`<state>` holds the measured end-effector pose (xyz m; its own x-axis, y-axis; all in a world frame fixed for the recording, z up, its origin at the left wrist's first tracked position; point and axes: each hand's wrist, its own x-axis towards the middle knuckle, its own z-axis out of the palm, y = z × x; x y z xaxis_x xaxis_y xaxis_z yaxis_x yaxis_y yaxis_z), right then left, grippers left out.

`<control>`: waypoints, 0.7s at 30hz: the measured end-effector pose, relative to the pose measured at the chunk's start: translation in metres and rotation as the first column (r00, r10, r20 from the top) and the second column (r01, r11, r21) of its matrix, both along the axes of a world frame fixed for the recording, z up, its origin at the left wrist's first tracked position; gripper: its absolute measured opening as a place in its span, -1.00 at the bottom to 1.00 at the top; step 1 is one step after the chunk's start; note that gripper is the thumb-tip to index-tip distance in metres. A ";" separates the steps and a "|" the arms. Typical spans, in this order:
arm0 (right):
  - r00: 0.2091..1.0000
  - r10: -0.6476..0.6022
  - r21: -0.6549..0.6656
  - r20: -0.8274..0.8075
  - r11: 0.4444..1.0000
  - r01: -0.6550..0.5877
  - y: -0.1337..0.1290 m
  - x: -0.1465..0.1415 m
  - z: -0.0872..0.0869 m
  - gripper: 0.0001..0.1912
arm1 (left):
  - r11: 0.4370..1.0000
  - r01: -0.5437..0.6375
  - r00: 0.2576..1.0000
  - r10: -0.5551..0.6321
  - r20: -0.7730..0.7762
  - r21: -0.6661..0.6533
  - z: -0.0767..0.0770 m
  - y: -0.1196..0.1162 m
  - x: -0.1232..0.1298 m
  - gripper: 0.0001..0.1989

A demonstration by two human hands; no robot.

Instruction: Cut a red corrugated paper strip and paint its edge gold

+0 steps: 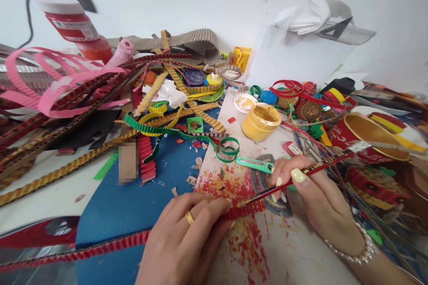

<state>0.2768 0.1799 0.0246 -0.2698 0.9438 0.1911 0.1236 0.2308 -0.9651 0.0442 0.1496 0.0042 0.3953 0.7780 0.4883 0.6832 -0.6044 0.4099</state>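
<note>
My right hand (314,191) is closed around a dark red paintbrush (321,164), held slantwise with its tip low to the left. The tip rests on or just over a red corrugated cardboard strip (249,209) marked with yellow dots. With fingers closed, my left hand (190,236) pinches that strip against the paint-smeared board (247,249); the hand hides part of it. Another length of red corrugated strip (110,245) comes out from behind my left hand toward the left. Beyond my hands stands an uncapped jar of yellow-gold paint (259,124), its lid (245,103) lying behind it.
Green-handled scissors (256,163) lie partly behind my right hand. Curled green strip (210,140) and several yellow and pink strips (43,75) crowd the left and back. At right stand a red and gold cup (371,133) and cardboard pieces. A red-labelled bottle (72,22) is at back left.
</note>
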 end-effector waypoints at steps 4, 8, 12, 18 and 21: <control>1.000 -0.002 0.001 0.008 1.000 0.002 0.000 -0.001 0.002 -0.77 | 1.000 0.004 1.000 -0.004 0.003 -0.004 0.000 0.000 0.001 -0.87; 1.000 -0.010 0.003 0.013 1.000 0.010 0.000 -0.001 0.002 -0.77 | 1.000 -0.005 1.000 0.005 0.006 -0.011 0.001 0.001 0.001 -0.87; 1.000 -0.012 -0.006 0.015 1.000 0.012 0.000 -0.001 0.002 -0.77 | 1.000 -0.006 1.000 0.006 0.009 -0.009 0.002 0.000 0.000 -0.86; 1.000 -0.010 -0.003 0.014 1.000 0.010 0.000 0.000 0.002 -0.78 | 1.000 -0.008 1.000 0.008 0.012 -0.024 0.002 0.000 0.001 -0.84; 1.000 -0.007 -0.002 0.004 1.000 0.007 -0.001 0.000 0.002 -0.78 | 1.000 -0.007 1.000 0.008 0.015 -0.027 0.003 0.001 0.002 -0.83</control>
<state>0.2768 0.1792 0.0270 -0.2642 0.9458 0.1886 0.1286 0.2283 -0.9650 0.0467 0.1506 0.0069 0.3819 0.7938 0.4734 0.6810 -0.5880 0.4364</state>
